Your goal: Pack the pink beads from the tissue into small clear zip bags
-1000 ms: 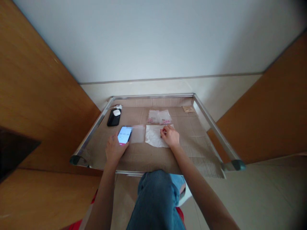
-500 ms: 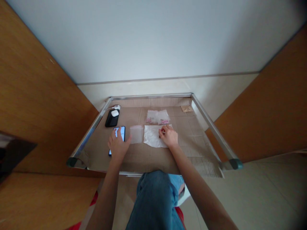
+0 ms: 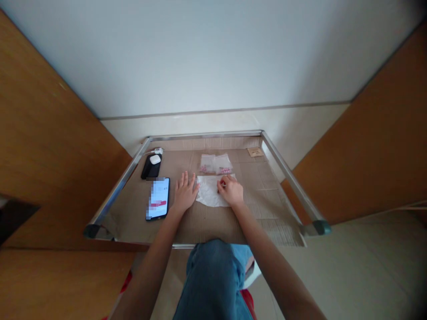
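Note:
My left hand (image 3: 185,192) lies flat with its fingers spread, over the spot of a clear plastic bag that it now covers. Close by on its right is a crumpled white tissue (image 3: 208,195). Over the tissue's right half, my right hand (image 3: 231,190) is closed in a pinch; what its fingers hold is too small to make out. Two clear zip bags (image 3: 215,163) with small pink pieces inside lie just beyond the tissue. Left of my left hand rests a phone (image 3: 159,199) with its screen lit.
A black phone-like slab (image 3: 147,171) with a white earbud case (image 3: 155,159) on it lies at the back left, beside a white plug (image 3: 158,151). A small brown card (image 3: 255,152) sits at the back right. Metal rails (image 3: 290,173) edge the cardboard-covered surface (image 3: 267,195).
My left hand has moved right, off the lit phone and onto the place of the clear bag. My right hand stays pinched over the tissue. The view has shifted slightly.

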The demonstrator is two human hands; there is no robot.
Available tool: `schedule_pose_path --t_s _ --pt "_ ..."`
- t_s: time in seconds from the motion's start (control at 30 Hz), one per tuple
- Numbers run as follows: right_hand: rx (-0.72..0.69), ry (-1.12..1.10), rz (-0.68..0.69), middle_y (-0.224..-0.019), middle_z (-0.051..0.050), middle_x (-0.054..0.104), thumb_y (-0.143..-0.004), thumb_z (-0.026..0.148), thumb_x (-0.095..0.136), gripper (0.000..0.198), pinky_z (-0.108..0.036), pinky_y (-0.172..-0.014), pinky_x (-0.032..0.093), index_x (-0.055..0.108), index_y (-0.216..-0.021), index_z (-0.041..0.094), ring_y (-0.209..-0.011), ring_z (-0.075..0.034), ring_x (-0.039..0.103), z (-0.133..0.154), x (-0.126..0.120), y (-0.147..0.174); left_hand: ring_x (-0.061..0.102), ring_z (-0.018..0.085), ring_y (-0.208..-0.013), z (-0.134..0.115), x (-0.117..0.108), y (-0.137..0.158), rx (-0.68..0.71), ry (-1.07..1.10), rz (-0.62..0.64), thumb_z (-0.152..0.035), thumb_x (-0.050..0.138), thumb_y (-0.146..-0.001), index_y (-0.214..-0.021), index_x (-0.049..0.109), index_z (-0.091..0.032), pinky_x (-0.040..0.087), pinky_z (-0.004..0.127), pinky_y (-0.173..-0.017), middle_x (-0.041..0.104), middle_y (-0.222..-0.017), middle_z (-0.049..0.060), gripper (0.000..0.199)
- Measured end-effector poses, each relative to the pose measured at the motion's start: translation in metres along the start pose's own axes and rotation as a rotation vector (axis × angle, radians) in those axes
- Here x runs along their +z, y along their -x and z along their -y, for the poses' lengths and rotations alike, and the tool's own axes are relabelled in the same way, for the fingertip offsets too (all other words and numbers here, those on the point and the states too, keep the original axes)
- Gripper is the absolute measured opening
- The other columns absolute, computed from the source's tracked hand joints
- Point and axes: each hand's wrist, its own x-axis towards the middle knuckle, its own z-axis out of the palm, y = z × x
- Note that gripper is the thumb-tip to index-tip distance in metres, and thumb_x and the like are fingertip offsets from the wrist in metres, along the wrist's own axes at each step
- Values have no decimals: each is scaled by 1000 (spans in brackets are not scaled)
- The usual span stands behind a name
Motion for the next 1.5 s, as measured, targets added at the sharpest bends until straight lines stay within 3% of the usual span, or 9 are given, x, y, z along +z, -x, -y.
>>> schedule_pose_path --t_s 0.23,0.53,0.63,0.73,0.83,0.9,1.0,1.2,1.5 --pt "2 9 30 -85 -3 63 -87 35 42 24 -23 -57 31 59 -78 21 -76 -13 56 1 0 0 13 28 -137 0 5 -6 -47 14 122 -45 21 -91 -140 24 -22 17 51 -106 18 -148 14 54" --pt "5 -4 25 -84 -3 63 -87 35 41 24 -23 -57 31 59 -78 21 -74 -13 56 0 -1 -1 17 30 -136 4 4 4 -75 -38 78 -41 25 -91 -140 26 -22 15 54 -106 22 -147 14 52" --pt "7 -9 26 -84 -2 63 -87 35 42 24 -23 -57 31 59 -78 21 -73 -13 56 0 -1 -1 17 32 -135 -4 -11 2 -65 -44 6 -45 28 -90 -140 26 -23 14 55 -105 22 -147 14 55" --pt "2 -24 11 -84 -2 63 -87 36 42 24 -23 -58 32 58 -76 21 -74 -14 56 0 -1 -1 13 31 -136 -22 -31 -8 36 6 -153 -43 30 -90 -138 28 -26 14 52 -106 20 -148 10 52" --pt "0 -56 -16 -84 -2 63 -87 37 42 24 -23 -61 33 57 -77 21 -78 -15 56 -1 -1 -1 29 26 -129 -46 -41 -26 177 107 -198 -36 34 -90 -127 46 -26 22 44 -104 35 -141 8 40" --pt "-6 -80 -24 -85 -3 63 -86 37 42 23 -23 -63 35 57 -78 21 -79 -15 56 -2 -1 -1 42 22 -116 -61 -39 -41 275 173 -163 -31 39 -89 -116 55 -25 27 39 -99 51 -126 7 32" --pt "-16 -102 -30 -85 -2 62 -85 35 43 20 -23 -64 35 57 -80 22 -79 -15 56 -2 -1 -1 47 22 -103 -76 -28 -62 302 188 -126 -28 45 -87 -107 60 -22 32 37 -90 60 -108 7 26" --pt "-12 -100 -30 -84 -2 62 -82 30 45 15 -23 -63 35 57 -80 22 -79 -15 55 -2 -1 -1 47 23 -97 -86 -9 -85 291 189 -69 -30 48 -85 -94 65 -20 31 38 -86 61 -98 8 22" --pt "-13 -106 -39 -84 -3 62 -81 31 44 15 -23 -61 34 56 -78 21 -77 -15 54 -3 -1 -1 47 21 -93 -85 -6 -84 319 211 -125 -31 47 -86 -90 66 -20 31 37 -85 63 -93 5 22"
